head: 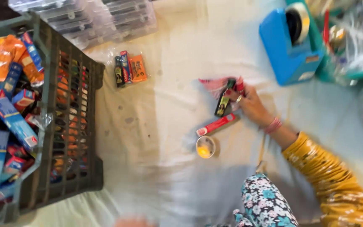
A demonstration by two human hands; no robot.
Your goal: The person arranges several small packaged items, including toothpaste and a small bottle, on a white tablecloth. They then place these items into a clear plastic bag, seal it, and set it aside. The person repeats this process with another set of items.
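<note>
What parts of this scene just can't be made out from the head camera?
- Left hand: head view, only a blurred sliver at the bottom edge; grip unknowable.
- Right hand: its fingers lie over a small dark bottle and a clear bag, both smeared by motion blur.
- Crate: cut off by the left edge; lower contents are buried.
- Small round cup: its yellow contents are too blurred to tell.

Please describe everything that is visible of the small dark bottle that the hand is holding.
The small dark bottle is slim, with a dark cap and a green and yellow label; it looks like plastic or glass, though blur hides detail. It lies tilted, cap toward the upper right, over the white cloth. The right hand grips its upper end together with a red and clear wrapper. A red tube box lies just below it, apart.
</note>
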